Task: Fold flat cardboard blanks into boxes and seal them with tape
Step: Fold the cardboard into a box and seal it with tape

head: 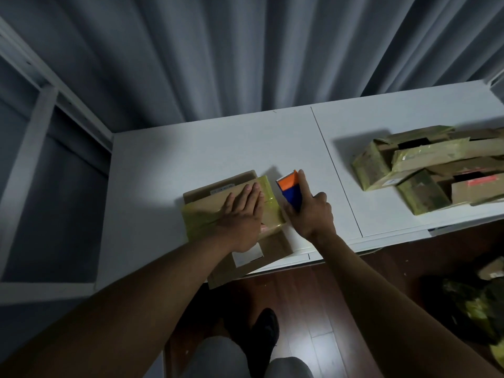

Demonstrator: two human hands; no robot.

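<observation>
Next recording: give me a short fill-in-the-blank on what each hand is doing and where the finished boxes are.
The left hand presses ____ on the brown cardboard box.
The right hand grips an orange and ____ tape dispenser.
The pile of taped cardboard boxes lies on the ____ table.

Missing words: flat; blue; white
</observation>
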